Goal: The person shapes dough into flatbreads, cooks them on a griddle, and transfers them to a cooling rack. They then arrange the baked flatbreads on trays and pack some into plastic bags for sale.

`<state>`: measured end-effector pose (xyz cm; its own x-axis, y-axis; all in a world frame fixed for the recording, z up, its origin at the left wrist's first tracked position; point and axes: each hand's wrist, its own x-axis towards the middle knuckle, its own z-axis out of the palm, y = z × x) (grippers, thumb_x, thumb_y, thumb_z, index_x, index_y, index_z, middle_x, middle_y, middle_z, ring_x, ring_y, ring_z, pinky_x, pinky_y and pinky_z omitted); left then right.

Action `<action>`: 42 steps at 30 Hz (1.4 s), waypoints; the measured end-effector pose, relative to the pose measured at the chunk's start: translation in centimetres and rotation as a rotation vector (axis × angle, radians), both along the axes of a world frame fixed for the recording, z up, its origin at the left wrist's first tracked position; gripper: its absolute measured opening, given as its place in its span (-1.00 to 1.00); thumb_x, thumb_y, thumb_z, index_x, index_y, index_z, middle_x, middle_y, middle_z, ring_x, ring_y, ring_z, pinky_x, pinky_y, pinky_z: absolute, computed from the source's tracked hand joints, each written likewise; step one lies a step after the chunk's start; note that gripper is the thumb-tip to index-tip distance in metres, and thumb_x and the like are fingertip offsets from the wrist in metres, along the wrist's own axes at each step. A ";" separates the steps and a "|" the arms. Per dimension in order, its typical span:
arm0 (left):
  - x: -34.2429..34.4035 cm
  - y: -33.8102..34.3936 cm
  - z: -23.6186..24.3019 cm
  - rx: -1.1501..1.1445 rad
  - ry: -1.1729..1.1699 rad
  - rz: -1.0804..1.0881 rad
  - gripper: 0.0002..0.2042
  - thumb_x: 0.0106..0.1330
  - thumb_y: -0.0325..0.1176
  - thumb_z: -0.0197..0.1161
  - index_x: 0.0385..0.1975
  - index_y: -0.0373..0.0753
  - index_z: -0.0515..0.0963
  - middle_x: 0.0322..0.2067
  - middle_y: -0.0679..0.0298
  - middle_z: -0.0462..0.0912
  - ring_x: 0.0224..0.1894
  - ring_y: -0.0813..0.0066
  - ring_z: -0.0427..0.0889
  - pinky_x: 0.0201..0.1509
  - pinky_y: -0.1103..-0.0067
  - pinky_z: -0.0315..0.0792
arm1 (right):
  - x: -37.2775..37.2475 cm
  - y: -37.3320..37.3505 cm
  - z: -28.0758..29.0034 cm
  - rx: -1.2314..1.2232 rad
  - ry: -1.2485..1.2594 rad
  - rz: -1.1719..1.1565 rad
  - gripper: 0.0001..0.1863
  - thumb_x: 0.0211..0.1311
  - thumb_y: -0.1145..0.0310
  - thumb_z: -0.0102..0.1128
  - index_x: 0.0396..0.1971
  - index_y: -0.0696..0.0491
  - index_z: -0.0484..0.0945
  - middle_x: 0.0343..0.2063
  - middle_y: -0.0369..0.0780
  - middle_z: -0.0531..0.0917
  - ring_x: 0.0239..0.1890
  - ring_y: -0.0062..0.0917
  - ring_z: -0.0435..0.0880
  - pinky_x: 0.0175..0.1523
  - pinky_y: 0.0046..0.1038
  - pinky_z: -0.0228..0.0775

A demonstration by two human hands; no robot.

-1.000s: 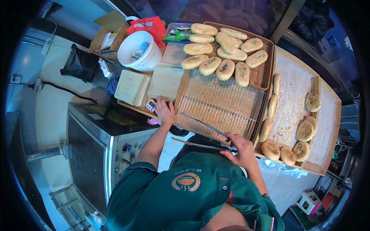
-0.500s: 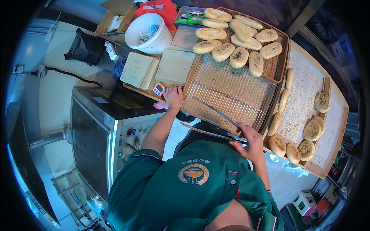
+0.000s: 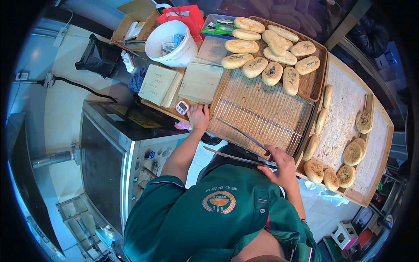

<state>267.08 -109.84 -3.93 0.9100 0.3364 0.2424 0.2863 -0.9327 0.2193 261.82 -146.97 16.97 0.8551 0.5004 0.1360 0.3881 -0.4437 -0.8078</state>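
Observation:
My right hand (image 3: 281,168) is closed round the handle end of a pair of long metal tongs (image 3: 231,156). The tongs' arms are spread apart with nothing between them, pointing left over the near edge of a wire rack tray (image 3: 262,111). At that tray's left corner my left hand (image 3: 198,116) rests on the table edge, fingers down and holding nothing. Right beside its fingertips lies a small pink-and-white digital timer (image 3: 182,107). Flat oval breads (image 3: 291,81), some with dark seeds on top, lie at the rack's far end and in a brown woven tray (image 3: 312,89).
More breads (image 3: 314,170) line the edges of a wooden tray (image 3: 338,118) on the right. Stacked paper bags (image 3: 200,83), a white bucket (image 3: 185,54) and a red bag (image 3: 181,18) stand at the far left. A dark-topped metal appliance (image 3: 131,118) is left of me.
The whole view has shifted slightly. Both hands keep nearly the same places, the right still on the tongs, the left still by the timer. The breads lie as before.

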 end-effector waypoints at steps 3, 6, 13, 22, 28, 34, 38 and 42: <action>0.0 0.2 -0.3 0.024 -0.024 -0.019 -0.68 0.35 -0.14 0.10 -0.50 -0.24 0.60 -0.33 0.18 0.62 -0.16 0.15 0.55 -0.01 0.21 0.31 | -0.1 0.1 -0.1 0.018 -0.005 0.008 -0.36 -0.05 0.20 0.51 0.05 0.11 0.51 -0.38 -0.15 0.64 -0.42 -0.29 0.64 -0.32 -0.36 0.50; 0.2 0.3 -0.6 0.008 -0.023 -0.029 -0.69 0.35 -0.14 0.10 -0.51 -0.22 0.60 -0.36 0.17 0.62 -0.21 0.12 0.56 -0.11 0.17 0.34 | 0.1 0.1 -0.3 0.058 -0.042 -0.002 -0.34 -0.06 0.20 0.53 0.07 0.13 0.50 -0.37 -0.16 0.64 -0.44 -0.33 0.63 -0.32 -0.38 0.49; 0.0 0.2 -0.4 -0.008 -0.003 -0.035 -0.70 0.38 -0.17 0.10 -0.45 -0.26 0.59 -0.29 0.12 0.61 -0.12 0.11 0.54 0.05 0.21 0.32 | 0.0 -0.2 -0.4 0.012 -0.057 0.010 -0.38 0.01 0.15 0.44 0.04 0.15 0.49 -0.29 -0.10 0.65 -0.30 -0.21 0.68 -0.25 -0.32 0.55; -0.1 0.1 -0.3 -0.014 0.008 -0.043 -0.70 0.40 -0.18 0.09 -0.44 -0.27 0.58 -0.27 0.12 0.62 -0.10 0.10 0.53 0.10 0.22 0.30 | -0.2 -0.4 -0.7 0.024 -0.099 -0.022 -0.33 -0.02 0.16 0.48 0.10 0.10 0.46 -0.38 -0.17 0.61 -0.35 -0.28 0.66 -0.28 -0.33 0.53; 0.0 0.1 -0.3 -0.015 -0.006 -0.048 -0.71 0.39 -0.18 0.09 -0.45 -0.26 0.58 -0.26 0.12 0.62 -0.09 0.10 0.53 0.12 0.21 0.29 | -0.3 -0.5 -0.9 0.024 -0.084 -0.017 -0.33 -0.03 0.17 0.48 0.11 0.09 0.46 -0.39 -0.18 0.61 -0.36 -0.28 0.66 -0.29 -0.33 0.52; -0.1 -0.1 0.0 -0.023 -0.001 -0.041 -0.71 0.39 -0.18 0.08 -0.44 -0.26 0.58 -0.27 0.11 0.62 -0.10 0.09 0.53 0.10 0.22 0.29 | 0.1 -0.4 -0.9 0.058 -0.103 -0.011 -0.32 -0.03 0.18 0.48 0.11 0.10 0.46 -0.39 -0.16 0.61 -0.36 -0.26 0.66 -0.29 -0.32 0.52; 0.1 0.0 0.0 -0.002 -0.010 -0.055 -0.71 0.39 -0.18 0.09 -0.43 -0.26 0.59 -0.30 0.13 0.61 -0.12 0.10 0.53 0.06 0.23 0.30 | 0.3 -0.6 -0.6 0.033 -0.073 0.007 -0.33 -0.02 0.19 0.48 0.10 0.13 0.46 -0.36 -0.13 0.62 -0.34 -0.23 0.66 -0.27 -0.30 0.53; 0.0 0.2 -0.2 0.022 0.018 -0.044 -0.70 0.38 -0.18 0.09 -0.44 -0.26 0.60 -0.30 0.14 0.61 -0.14 0.11 0.53 0.02 0.23 0.31 | -0.4 -1.1 -0.9 0.065 0.031 0.002 -0.33 0.01 0.20 0.47 0.12 0.13 0.44 -0.33 -0.10 0.61 -0.34 -0.21 0.65 -0.27 -0.30 0.52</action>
<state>267.06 -109.62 -4.14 0.9281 0.2908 0.2326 0.2490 -0.9490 0.1933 261.43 -148.03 16.05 0.8581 0.4934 0.1418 0.3635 -0.3890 -0.8465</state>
